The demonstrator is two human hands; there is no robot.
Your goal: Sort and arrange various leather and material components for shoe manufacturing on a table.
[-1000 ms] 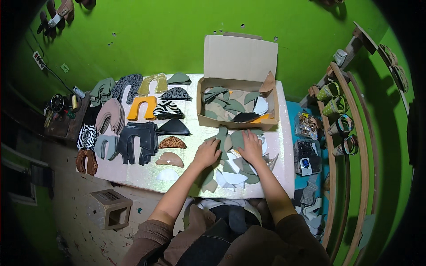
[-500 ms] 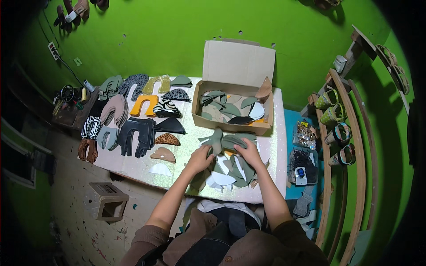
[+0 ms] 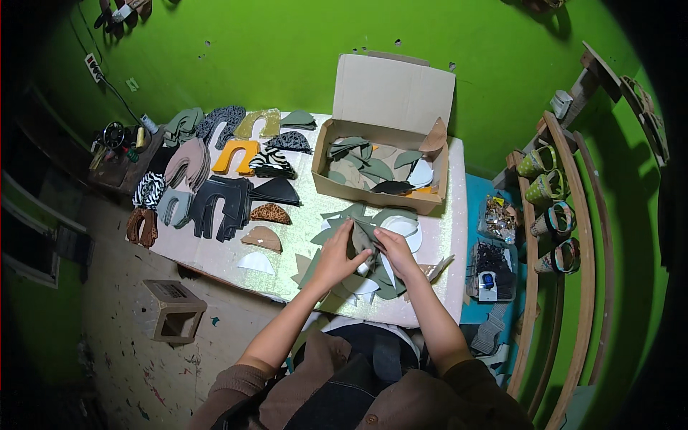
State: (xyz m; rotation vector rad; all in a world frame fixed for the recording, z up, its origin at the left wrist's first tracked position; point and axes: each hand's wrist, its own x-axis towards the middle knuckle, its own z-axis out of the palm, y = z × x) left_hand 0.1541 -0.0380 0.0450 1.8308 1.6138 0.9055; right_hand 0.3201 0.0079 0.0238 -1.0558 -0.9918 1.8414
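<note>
In front of me lies a loose pile of half-moon cut pieces, mostly olive green (image 3: 392, 289) with some white (image 3: 362, 284). My left hand (image 3: 340, 258) is closed at the left side of a few green pieces (image 3: 363, 239), its thumb toward the middle. From the right, my right hand (image 3: 394, 251) pinches the same pieces by their edge. Their lower parts are partly hidden by my fingers. Just beyond stands an open cardboard box (image 3: 373, 198) with more green, white, black and tan pieces in it.
Sorted stacks fill the table's left side: black arch pieces (image 3: 215, 204), orange arches (image 3: 233, 157), zebra-print half-moons (image 3: 271, 163) and a leopard-print stack (image 3: 270, 213). At right are clear tubs (image 3: 491, 269) and a wooden rack (image 3: 573, 287) with sandals. A small wooden stool (image 3: 174, 310) stands on the floor.
Both hands have drawn closer together and now hold green pieces upright between them. The green stack that was under my right hand has spread out. The view has shifted slightly.
</note>
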